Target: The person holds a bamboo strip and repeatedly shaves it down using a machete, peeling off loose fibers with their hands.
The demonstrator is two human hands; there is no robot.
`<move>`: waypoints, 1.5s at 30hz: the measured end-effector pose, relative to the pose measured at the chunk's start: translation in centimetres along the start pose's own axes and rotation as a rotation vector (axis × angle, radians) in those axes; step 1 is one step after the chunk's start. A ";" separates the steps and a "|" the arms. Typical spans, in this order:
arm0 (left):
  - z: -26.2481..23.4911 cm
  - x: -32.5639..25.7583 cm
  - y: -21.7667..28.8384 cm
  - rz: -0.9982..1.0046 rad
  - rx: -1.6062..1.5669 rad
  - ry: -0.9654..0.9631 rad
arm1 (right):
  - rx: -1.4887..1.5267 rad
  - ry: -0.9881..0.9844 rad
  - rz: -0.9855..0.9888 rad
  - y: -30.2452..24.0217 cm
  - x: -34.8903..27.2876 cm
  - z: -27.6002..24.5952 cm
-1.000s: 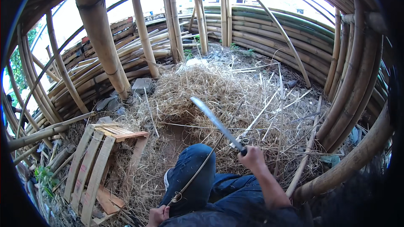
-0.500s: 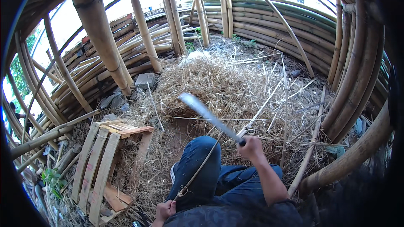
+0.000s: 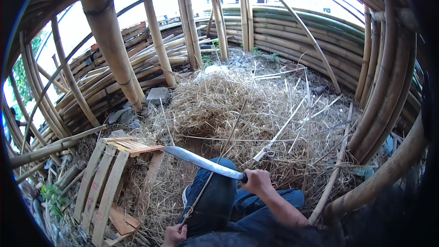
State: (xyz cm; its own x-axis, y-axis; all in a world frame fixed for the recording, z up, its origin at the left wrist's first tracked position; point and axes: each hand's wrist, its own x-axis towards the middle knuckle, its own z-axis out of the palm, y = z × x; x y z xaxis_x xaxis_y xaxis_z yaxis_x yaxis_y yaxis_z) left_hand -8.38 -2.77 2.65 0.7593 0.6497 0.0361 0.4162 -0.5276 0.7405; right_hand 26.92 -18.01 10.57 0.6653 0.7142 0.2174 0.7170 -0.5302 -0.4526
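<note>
My right hand (image 3: 257,181) grips the dark handle of a long machete (image 3: 201,161). Its blade points left across my raised knee in blue trousers (image 3: 215,201), tip near the wooden pallet (image 3: 109,174). My left hand (image 3: 174,234) sits at the bottom edge, closed on the lower end of a thin bamboo strip (image 3: 218,159) that runs up and to the right over the knee, crossing under the blade. A big heap of dry straw (image 3: 238,105) lies just ahead.
Thick bamboo posts (image 3: 109,41) and stacked curved bamboo poles (image 3: 292,32) ring the space. A grey stone block (image 3: 157,95) lies at the back left. Split bamboo slivers (image 3: 279,132) litter the straw. Bent poles (image 3: 384,87) close off the right.
The machete has swung down and to the left, from pointing up-left over the straw to lying low across my knee. My left hand stays on the strip.
</note>
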 end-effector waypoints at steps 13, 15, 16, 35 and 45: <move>-3.3 -2.0 -2.1 -0.094 0.001 -0.313 | 0.061 -0.044 0.064 0.7 -1.4 -4.4; -3.4 -3.0 -2.8 -0.067 0.037 -0.358 | 0.045 -0.047 0.107 1.3 -1.0 -4.4; -3.4 -2.9 -2.4 -0.080 0.043 -0.374 | 0.043 -0.032 0.136 2.0 -0.8 -4.3; -0.6 -3.9 -1.4 0.101 0.527 0.029 | 0.079 -0.202 0.320 4.3 -1.1 -6.5; -0.5 -4.0 -1.3 0.085 0.554 0.073 | -0.096 -0.107 0.436 8.2 -2.3 -7.7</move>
State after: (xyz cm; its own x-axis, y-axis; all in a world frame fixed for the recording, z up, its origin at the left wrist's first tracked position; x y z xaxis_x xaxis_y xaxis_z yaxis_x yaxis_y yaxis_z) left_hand -12.16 -4.40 1.91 0.7730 0.6184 0.1414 0.5706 -0.7753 0.2709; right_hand 32.91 -27.51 12.96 0.8875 0.4558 -0.0682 0.3945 -0.8277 -0.3992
